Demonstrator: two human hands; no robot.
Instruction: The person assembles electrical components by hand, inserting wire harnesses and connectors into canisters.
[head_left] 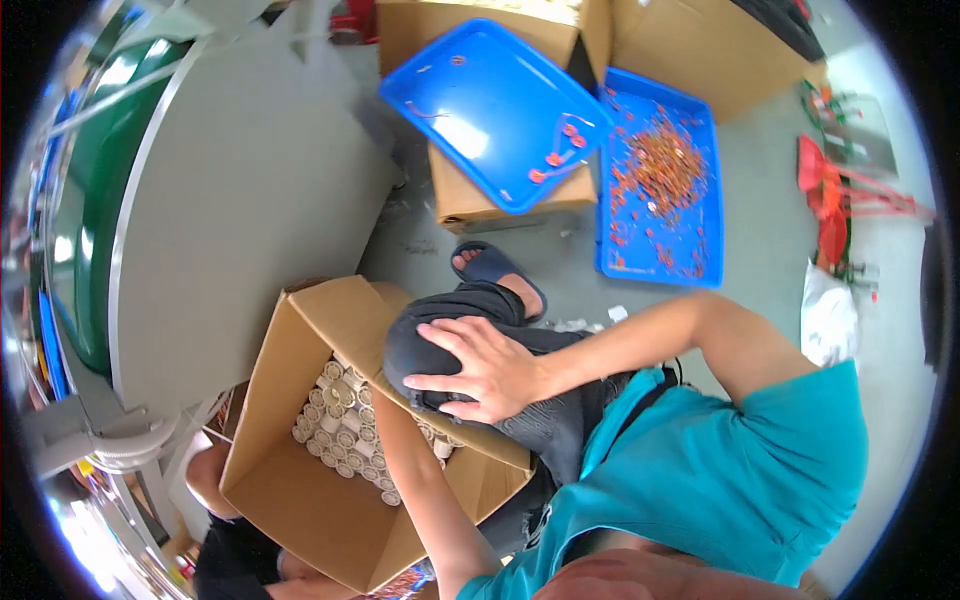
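My left forearm (pixel 422 478) reaches down into an open cardboard box (pixel 310 520). The hand at its end is hidden behind the box's raised flap (pixel 350 318), so its fingers do not show. Inside, many small off-white round pieces (pixel 342 420), short cylinders with ringed ends, lie heaped against the far side of the box. On my bent knee (pixel 408 335), in dark trousers, rests my right hand (pixel 482 370), its fingers spread and holding nothing.
A blue tray (pixel 455 95) with a few red pieces and wires sits on a carton (pixel 460 195). Beside it, another blue tray (pixel 618 255) holds scattered orange-red bits. A grey table (pixel 250 190) stands left. Another person's leg (pixel 207 475) is beyond the box.
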